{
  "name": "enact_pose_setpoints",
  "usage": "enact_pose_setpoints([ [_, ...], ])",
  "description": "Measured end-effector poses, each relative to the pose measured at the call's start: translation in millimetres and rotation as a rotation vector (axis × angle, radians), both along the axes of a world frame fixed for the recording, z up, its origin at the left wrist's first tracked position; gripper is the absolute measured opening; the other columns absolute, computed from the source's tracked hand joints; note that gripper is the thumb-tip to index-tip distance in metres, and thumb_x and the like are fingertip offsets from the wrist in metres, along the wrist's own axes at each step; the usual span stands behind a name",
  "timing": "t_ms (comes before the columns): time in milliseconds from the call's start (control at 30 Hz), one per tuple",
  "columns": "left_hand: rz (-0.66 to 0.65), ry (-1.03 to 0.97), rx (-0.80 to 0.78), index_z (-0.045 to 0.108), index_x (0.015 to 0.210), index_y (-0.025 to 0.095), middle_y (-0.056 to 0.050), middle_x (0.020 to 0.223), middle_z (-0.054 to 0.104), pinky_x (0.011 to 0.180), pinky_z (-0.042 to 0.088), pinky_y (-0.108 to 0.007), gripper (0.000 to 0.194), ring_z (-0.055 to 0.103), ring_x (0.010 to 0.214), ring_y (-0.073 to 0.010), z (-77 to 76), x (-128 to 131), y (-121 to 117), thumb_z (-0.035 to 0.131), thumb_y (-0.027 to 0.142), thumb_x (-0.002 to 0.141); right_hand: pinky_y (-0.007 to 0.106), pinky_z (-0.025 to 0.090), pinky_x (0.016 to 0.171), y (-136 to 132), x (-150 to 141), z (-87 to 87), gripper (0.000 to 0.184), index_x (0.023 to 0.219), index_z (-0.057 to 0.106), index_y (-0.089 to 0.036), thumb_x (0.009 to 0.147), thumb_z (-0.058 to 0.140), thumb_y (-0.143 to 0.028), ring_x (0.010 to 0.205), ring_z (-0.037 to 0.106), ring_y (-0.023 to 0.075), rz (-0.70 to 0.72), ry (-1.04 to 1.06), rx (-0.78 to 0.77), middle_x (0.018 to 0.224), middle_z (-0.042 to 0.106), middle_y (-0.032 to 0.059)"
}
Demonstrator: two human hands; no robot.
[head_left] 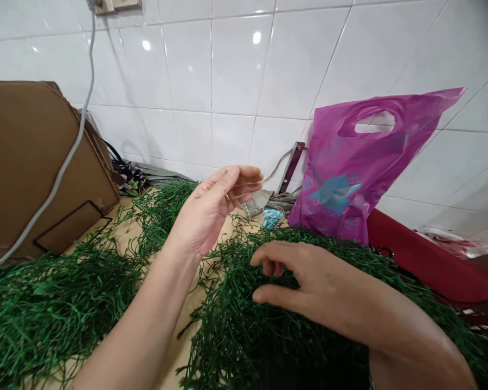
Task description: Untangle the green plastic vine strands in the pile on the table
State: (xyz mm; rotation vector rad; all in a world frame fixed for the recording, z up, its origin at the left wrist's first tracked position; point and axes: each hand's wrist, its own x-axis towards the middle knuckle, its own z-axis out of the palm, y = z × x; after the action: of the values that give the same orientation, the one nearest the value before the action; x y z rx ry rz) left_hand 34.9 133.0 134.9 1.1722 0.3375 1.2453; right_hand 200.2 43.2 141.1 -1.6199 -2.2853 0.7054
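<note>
Green strands (pixel 228 319) lie heaped beneath the right hand (pixel 295 271), from lower centre to lower right of the frame; that hand's fingers curl, the thumb spread apart from them; near the centre, the left hand (pixel 217 200) has its fingers bent and close together, thumb alongside, and I cannot tell whether they pinch anything; more strands fill the lower left; just past the hands sits a small cup (pixel 272 216) with blue-and-white contents; farther out stand a purple bag (pixel 345 162) at right, a cardboard box (pixel 28 162) at left and a white tiled wall (pixel 231 65) behind.
</note>
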Motion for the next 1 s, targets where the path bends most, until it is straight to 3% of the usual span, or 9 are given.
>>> enact_pose_setpoints([
  [133, 0.109, 0.078, 0.123, 0.078, 0.089, 0.021, -0.002, 0.096, 0.077, 0.095, 0.053, -0.03, 0.019, 0.07, 0.095, -0.0149, 5.4, -11, 1, 0.064, 0.032, 0.095, 0.033, 0.045, 0.082, -5, -44, -19.5, 0.028, 0.109, 0.07, -0.021, 0.082, 0.078, -0.028, 0.094, 0.067, 0.0227, 0.328, -0.131, 0.021, 0.103, 0.075, 0.0035],
  [200, 0.136, 0.124, 0.17, 0.078, 0.089, 0.02, -0.002, 0.093, 0.076, 0.093, 0.053, -0.029, 0.018, 0.07, 0.09, -0.0141, 7.3, -14, 0, 0.065, 0.033, 0.094, 0.035, 0.046, 0.084, -5, -69, -34.5, 0.018, 0.104, 0.072, -0.019, 0.087, 0.069, -0.016, 0.094, 0.068, 0.0227, 0.427, -0.211, 0.054, 0.103, 0.075, 0.0051],
  [367, 0.136, 0.204, 0.234, 0.076, 0.091, 0.018, -0.003, 0.094, 0.076, 0.087, 0.054, -0.026, 0.019, 0.07, 0.085, -0.0125, 11.7, -18, -3, 0.063, 0.031, 0.096, 0.035, 0.046, 0.078, 6, -83, -49.5, 0.018, 0.086, 0.074, -0.014, 0.088, 0.058, -0.006, 0.084, 0.068, 0.022, 0.387, -0.359, 0.068, 0.09, 0.075, 0.0092],
  [467, 0.119, 0.245, 0.254, 0.075, 0.095, 0.018, -0.002, 0.095, 0.075, 0.086, 0.053, -0.025, 0.016, 0.069, 0.087, -0.0123, 11.7, -21, -1, 0.063, 0.029, 0.095, 0.033, 0.044, 0.078, 18, -52, -36.7, 0.014, 0.082, 0.068, -0.019, 0.089, 0.059, -0.01, 0.081, 0.063, 0.0181, 0.277, -0.047, 0.137, 0.084, 0.07, 0.0025],
  [600, 0.132, 0.272, 0.236, 0.073, 0.104, 0.018, -0.003, 0.098, 0.075, 0.091, 0.052, -0.026, 0.016, 0.068, 0.092, -0.0127, 4.8, -22, 8, 0.062, 0.027, 0.096, 0.028, 0.041, 0.069, 30, -5, -20.3, 0.01, 0.09, 0.063, -0.022, 0.09, 0.055, -0.017, 0.075, 0.054, 0.0151, -0.012, 0.45, 0.238, 0.081, 0.061, -0.0009],
  [667, 0.122, 0.314, 0.222, 0.071, 0.108, 0.017, -0.005, 0.105, 0.075, 0.095, 0.051, -0.029, 0.02, 0.068, 0.099, -0.0147, 0.1, -22, 13, 0.056, 0.022, 0.097, 0.027, 0.037, 0.062, 35, 9, -18.6, 0.008, 0.091, 0.063, -0.022, 0.091, 0.06, -0.03, 0.067, 0.047, 0.0141, -0.123, 0.625, 0.153, 0.072, 0.054, -0.003],
  [767, -0.003, 0.441, 0.327, 0.068, 0.119, 0.018, -0.007, 0.124, 0.071, 0.104, 0.047, -0.034, 0.032, 0.064, 0.116, -0.0183, -3.7, -22, 16, 0.05, 0.011, 0.094, 0.027, 0.035, 0.057, 41, 15, -23.5, 0.029, 0.08, 0.057, -0.022, 0.084, 0.07, -0.048, 0.061, 0.045, 0.0126, -0.246, 0.91, -0.044, 0.065, 0.049, -0.0048],
  [867, -0.146, 0.572, 0.494, 0.06, 0.134, 0.022, -0.006, 0.143, 0.061, 0.113, 0.041, -0.038, 0.044, 0.054, 0.133, -0.0216, -2.6, -20, 10, 0.054, 0.011, 0.091, 0.027, 0.035, 0.052, 47, 10, -31.4, 0.041, 0.076, 0.053, -0.022, 0.079, 0.07, -0.059, 0.055, 0.045, 0.0121, -0.278, 1.017, -0.136, 0.063, 0.051, -0.0039],
  [1000, -0.049, 0.645, 0.536, 0.055, 0.14, 0.026, -0.005, 0.148, 0.057, 0.114, 0.039, -0.038, 0.048, 0.052, 0.134, -0.0224, 0.0, -13, -2, 0.063, 0.025, 0.093, 0.026, 0.037, 0.05, 47, -3, -36.8, 0.046, 0.076, 0.054, -0.022, 0.075, 0.071, -0.064, 0.055, 0.048, 0.0122, -0.225, 1.019, -0.216, 0.063, 0.052, -0.0038],
])
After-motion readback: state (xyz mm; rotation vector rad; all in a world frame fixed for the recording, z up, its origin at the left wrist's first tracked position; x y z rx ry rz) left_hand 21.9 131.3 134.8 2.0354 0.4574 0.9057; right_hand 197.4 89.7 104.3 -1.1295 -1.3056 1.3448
